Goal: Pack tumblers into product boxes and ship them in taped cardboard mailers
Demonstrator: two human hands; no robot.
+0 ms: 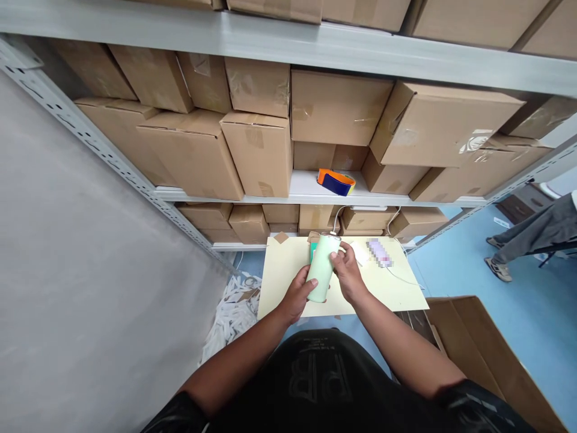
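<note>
A pale green cylinder-shaped object [321, 266] is held over a small cream table [283, 270]. My left hand [298, 293] grips its lower end with fingers wrapped round it. My right hand [346, 269] is closed on its upper side, near the top. A white cable [336, 221] runs from the cylinder's top end up to the shelf. A small teal item shows just behind the cylinder.
Metal shelving [315, 45] packed with cardboard boxes [259, 150] fills the wall ahead; an orange-and-blue tape roll [336, 181] lies on a shelf. White scraps [232, 313] are piled on the floor left. An open carton [487, 355] stands right. Another person's legs [527, 237] are far right.
</note>
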